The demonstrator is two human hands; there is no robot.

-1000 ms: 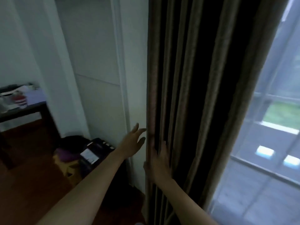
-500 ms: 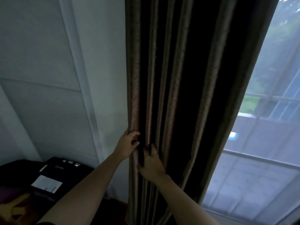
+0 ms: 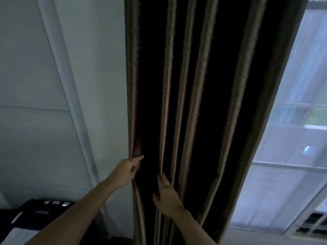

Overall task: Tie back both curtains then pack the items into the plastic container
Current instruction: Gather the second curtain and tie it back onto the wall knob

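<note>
A dark brown pleated curtain [image 3: 200,96] hangs bunched from the top of the head view down to the floor, against the white wall. My left hand [image 3: 126,171] grips its left edge fold, thumb over the front of the cloth. My right hand [image 3: 167,196] pinches the adjacent pleat a little lower and to the right. A dark gap opens between the two held folds. No tie-back and no plastic container are in view.
A white wall [image 3: 62,103] with a raised moulding strip fills the left. A dark case [image 3: 33,214] with a white label sits at the lower left. A sheer-covered window [image 3: 290,156] lies to the right of the curtain.
The view has risen and closed in on the curtain. My left hand went from reaching open to gripping the edge fold; the hands have since pulled two folds apart.
</note>
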